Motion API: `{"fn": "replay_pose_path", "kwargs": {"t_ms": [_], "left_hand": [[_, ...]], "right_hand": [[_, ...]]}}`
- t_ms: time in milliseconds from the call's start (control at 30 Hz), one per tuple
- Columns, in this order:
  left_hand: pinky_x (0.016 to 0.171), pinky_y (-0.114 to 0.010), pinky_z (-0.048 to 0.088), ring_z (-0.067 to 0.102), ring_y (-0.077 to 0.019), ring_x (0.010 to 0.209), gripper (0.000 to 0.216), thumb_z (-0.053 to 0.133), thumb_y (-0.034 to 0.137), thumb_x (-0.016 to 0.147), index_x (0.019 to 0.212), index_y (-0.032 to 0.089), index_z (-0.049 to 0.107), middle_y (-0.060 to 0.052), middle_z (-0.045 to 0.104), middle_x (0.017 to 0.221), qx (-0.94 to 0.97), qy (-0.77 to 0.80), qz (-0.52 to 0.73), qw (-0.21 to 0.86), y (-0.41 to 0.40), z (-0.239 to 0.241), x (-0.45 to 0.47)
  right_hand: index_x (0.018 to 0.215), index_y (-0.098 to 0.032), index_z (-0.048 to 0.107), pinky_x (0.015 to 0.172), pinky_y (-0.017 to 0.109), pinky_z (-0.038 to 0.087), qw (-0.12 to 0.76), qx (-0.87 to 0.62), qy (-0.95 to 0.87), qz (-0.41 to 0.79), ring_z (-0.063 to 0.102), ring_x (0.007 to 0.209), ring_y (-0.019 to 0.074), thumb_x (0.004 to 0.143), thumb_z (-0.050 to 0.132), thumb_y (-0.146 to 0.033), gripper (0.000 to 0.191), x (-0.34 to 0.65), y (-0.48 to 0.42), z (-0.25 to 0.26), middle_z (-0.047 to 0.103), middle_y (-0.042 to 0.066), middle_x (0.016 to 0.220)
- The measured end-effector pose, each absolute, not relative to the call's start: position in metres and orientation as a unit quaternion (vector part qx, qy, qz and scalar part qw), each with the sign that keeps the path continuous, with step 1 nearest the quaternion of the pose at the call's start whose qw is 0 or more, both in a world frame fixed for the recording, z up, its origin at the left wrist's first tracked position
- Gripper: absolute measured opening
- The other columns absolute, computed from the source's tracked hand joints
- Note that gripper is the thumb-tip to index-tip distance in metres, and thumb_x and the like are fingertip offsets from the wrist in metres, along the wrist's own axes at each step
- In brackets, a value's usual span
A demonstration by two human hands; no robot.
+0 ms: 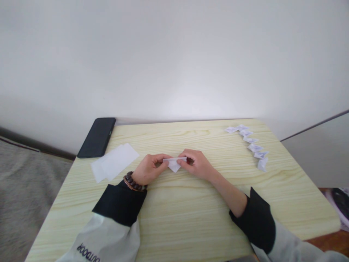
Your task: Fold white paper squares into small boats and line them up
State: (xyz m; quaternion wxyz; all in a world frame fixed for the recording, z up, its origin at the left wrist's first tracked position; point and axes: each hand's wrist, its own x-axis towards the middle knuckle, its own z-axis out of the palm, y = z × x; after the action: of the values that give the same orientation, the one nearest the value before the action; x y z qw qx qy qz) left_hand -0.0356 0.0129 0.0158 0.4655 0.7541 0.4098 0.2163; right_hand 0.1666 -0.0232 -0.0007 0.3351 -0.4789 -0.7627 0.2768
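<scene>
A small white folded paper piece (174, 163) is pinched between both my hands over the middle of the light wooden table (191, 218). My left hand (148, 170), with a bead bracelet on its wrist, grips the paper's left end with closed fingers. My right hand (197, 164) pinches the right end. The paper's lower part points down in a triangle just above the tabletop.
A black phone (97, 137) lies at the table's far left corner, partly over the edge. Flat white paper sheets (114, 161) lie near it. Several small folded paper pieces (251, 145) form a curved row at the far right. A white wall rises behind the table.
</scene>
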Motion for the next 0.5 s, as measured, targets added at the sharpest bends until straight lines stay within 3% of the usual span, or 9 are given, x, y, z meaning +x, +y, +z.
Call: {"fn": "replay_pose_path", "kwargs": {"t_ms": [233,500], "left_hand": [[0.057,-0.021,0.046,0.061,-0.0144,0.061,0.031,0.057,0.042,0.076,0.084,0.015,0.072,-0.001,0.071,0.070,0.754,0.451,0.218,0.426,0.0070,0.0131,-0.0285],[0.067,-0.025,0.051,0.066,-0.0188,0.073,0.034,0.059,0.044,0.077,0.086,0.013,0.070,-0.006,0.073,0.081,0.699,0.410,0.245,0.532,0.0149,0.0102,-0.0360]], "right_hand": [[0.079,-0.017,0.063,0.058,0.021,0.039,0.319,-0.484,-0.782,0.228,0.050,0.059,0.0099,0.082,0.055,-0.024,0.011,0.1630,-0.0253,-0.0006,0.058,0.000,0.069],[0.087,-0.015,0.066,0.055,0.020,0.038,0.328,-0.445,-0.759,0.343,0.050,0.059,0.0096,0.084,0.050,-0.022,0.017,0.1723,-0.0221,0.0072,0.058,0.001,0.069]]}}
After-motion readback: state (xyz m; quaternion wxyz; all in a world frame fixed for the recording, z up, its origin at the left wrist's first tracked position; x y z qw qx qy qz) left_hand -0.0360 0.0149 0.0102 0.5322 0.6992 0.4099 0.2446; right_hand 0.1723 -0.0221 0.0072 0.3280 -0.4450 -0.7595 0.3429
